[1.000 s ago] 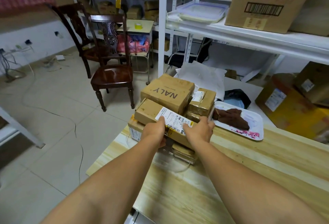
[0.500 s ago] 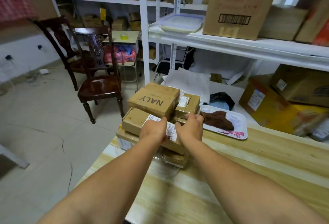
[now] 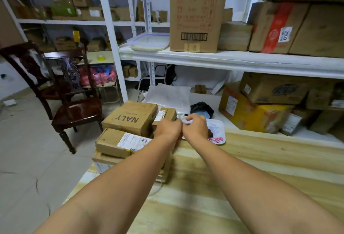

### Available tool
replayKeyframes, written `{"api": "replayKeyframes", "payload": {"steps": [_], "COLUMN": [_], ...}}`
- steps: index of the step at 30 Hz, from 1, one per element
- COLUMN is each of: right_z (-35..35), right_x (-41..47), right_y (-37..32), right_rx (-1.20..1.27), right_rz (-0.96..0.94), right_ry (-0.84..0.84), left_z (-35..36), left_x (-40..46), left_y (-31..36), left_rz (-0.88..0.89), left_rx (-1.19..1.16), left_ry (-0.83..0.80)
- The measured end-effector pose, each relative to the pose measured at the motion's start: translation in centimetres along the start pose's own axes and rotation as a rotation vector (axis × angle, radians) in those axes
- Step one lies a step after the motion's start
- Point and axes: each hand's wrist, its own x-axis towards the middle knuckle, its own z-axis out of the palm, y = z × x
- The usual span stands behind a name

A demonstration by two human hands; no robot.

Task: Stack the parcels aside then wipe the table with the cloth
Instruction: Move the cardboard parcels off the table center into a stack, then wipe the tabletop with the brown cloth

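**Storeroom table: parcels stacked at far-left corner, both hands at the tray**

Wooden table point(image 3: 242, 178) runs along white shelving point(image 3: 223, 59) packed with cartons. Parcels point(image 3: 130, 135) sit stacked at the table's far-left corner: the box printed "NALY" point(image 3: 130, 118) on top at the back, a labelled box point(image 3: 119, 141) in front of it and lower, a small box point(image 3: 166, 114) just right of the NALY one, flatter parcels underneath.

Brown cloth point(image 3: 211, 131) lies on a white tray point(image 3: 219, 133) just right of the stack, mostly hidden behind the right hand. Only a dark edge shows.

Left hand point(image 3: 168, 128) and right hand point(image 3: 195, 127) are side by side, nearly touching, over the tray's near-left rim. Fingers on both are curled. The right hand appears to have something white and thin at its fingertips, too blurred to name; can't tell if either hand actually grips anything or touches the cloth.

Past the tray: a dark bag point(image 3: 202, 109) and white wrapping sheets point(image 3: 167, 96). Yellow carton point(image 3: 256, 114) sits right of them under the shelf. Dark wooden chair point(image 3: 74, 107) stands on the tiled floor point(image 3: 28, 159) left of the table.
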Motion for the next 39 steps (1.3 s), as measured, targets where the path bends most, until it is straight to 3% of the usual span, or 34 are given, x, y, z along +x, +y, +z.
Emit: {"api": "replayKeyframes", "payload": {"steps": [7,18,22,33,39], "right_z": [-4.3,-5.9,-4.5,1.1,4.2], "right_x": [0.8,2.4,4.1,12.7,16.9], "right_y": [4.9,17.0,18.3,19.3,18.7], "right_rx": [0.001,-0.064,-0.097,-0.175,-0.190], "right_rz": [0.025,0.225,0.236,0.215,0.202], "right_ry": [0.017,-0.082,-0.126,-0.195,-0.215], "left_z": [5.2,13.2,14.1,15.6,17.4], "left_x": [-2.2,0.3,1.9,12.9,17.3], "left_y": [1.3,-5.3,-6.1,-5.3,-6.0], "left_rz": [0.099,0.069,0.093,0.200,0.205], "left_rx": [0.121,0.461,0.544,0.892,0.897], "left_ry": [-0.090,-0.201,-0.264,-0.231,-0.208]}}
